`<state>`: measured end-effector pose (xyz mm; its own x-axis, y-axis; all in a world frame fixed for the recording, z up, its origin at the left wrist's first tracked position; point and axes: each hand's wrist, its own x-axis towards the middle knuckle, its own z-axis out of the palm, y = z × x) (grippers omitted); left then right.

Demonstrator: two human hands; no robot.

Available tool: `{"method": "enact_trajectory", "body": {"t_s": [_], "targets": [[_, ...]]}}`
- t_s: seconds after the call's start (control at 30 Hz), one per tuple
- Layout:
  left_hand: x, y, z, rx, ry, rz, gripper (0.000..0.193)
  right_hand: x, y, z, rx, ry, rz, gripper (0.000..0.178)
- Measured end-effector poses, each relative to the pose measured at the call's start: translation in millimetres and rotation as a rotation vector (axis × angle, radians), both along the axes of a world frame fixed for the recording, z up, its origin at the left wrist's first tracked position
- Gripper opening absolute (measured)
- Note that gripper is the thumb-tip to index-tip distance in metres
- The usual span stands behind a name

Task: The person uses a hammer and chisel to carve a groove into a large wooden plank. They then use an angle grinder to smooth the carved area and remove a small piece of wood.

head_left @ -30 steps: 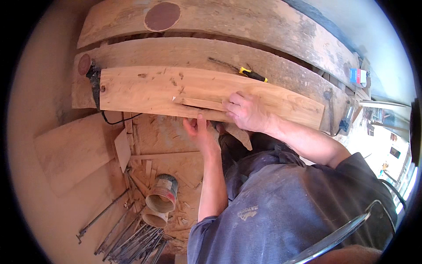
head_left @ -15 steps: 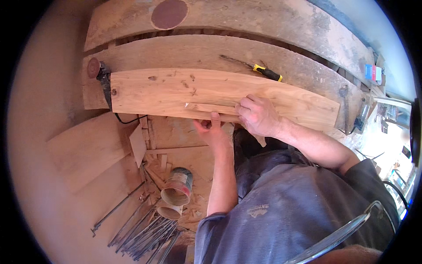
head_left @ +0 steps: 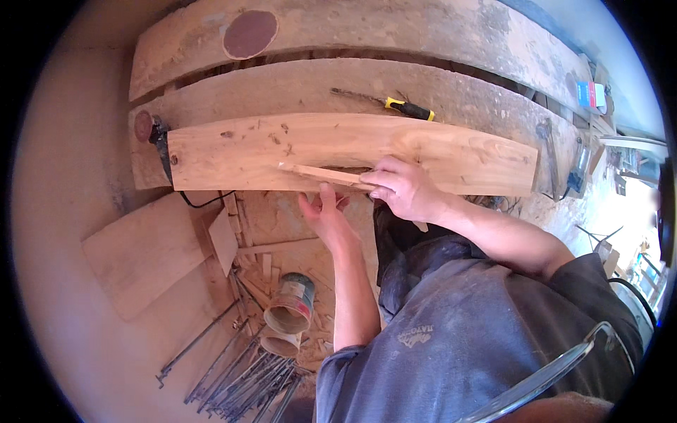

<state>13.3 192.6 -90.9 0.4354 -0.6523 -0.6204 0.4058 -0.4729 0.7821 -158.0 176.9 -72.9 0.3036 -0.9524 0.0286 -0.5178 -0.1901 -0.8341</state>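
A long, pale wooden board (head_left: 233, 158) with dark knots lies along the bench's near edge. My right hand (head_left: 405, 189) is closed on a thin wooden stick (head_left: 321, 173), which slants across the board and has a whitish tip at its left end. Just below the stick, my left hand (head_left: 330, 215) is at the board's near edge, its thumb up at the edge and its fingers apart. I cannot tell how firmly it touches the board. Behind the board rests a tool (head_left: 409, 108) with a yellow and black handle and a thin dark blade.
The plank bench (head_left: 296, 84) carries a round brown sanding disc (head_left: 250, 34). A dark corded power tool (head_left: 161, 141) sits at the board's left end. On the floor are a bucket (head_left: 291, 299), several metal rods (head_left: 250, 381) and wood scraps. A small box (head_left: 591, 95) stands far right.
The stick in my right hand now slants more, with its left end lifted apart from the board's edge. My left thumb has slid down off the stick. The whole view has shifted slightly.
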Motion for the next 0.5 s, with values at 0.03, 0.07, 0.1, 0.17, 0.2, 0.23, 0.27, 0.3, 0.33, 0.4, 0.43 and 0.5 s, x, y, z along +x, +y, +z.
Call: {"method": "enact_trajectory", "body": {"t_s": [0.03,0.07,0.1,0.17,0.2,0.23,0.27,0.3,0.33,0.4,0.43,0.5], "targets": [[-2.6,4.2,0.3,0.026,-0.021,0.024,0.067,-1.8,2.7,1.9,0.132,-0.086,0.0,0.025],[-5.6,7.6,-0.7,0.006,-0.037,0.013,0.065,-2.7,3.2,1.5,0.252,-0.106,-0.011,0.026],[-9.1,10.2,-0.9,-0.016,-0.053,0.003,0.064,-3.5,0.6,3.0,0.369,-0.125,-0.02,0.026],[-14.0,10.8,-0.1,-0.056,-0.04,-0.001,0.059,-6.0,-6.2,11.6,0.535,-0.078,0.007,0.026],[-17.7,6.2,2.2,-0.075,-0.01,0.003,0.057,-6.2,-7.5,8.4,0.477,-0.048,0.008,0.027],[-20.5,2.3,3.3,-0.094,0.019,0.007,0.054,-6.3,-8.3,2.8,0.418,-0.019,0.01,0.028],[-22.2,0.2,3.2,-0.076,0.008,0.007,0.052,-6.0,-8.5,0.3,0.358,0.01,0.012,0.029],[-21.9,-1.4,3.0,-0.056,-0.007,0.011,0.05,-3.5,-10.2,6.2,0.327,0.091,0.04,0.031],[-21.8,-2.4,1.9,-0.038,-0.021,0.015,0.048,-0.9,-13.6,17.3,0.294,0.173,0.067,0.034],[-23.4,-3.8,-0.4,-0.036,-0.052,0.033,0.047,3.6,-18.4,32.1,0.241,0.346,0.112,0.039],[-24.5,-4.7,-1.1,-0.034,-0.067,0.04,0.047,5.6,-20.2,36.7,0.221,0.437,0.129,0.042],[-26.4,-6.3,2.8,-0.051,-0.069,0.027,0.047,7.0,-20.9,36.2,0.078,0.534,0.162,0.043]]}}
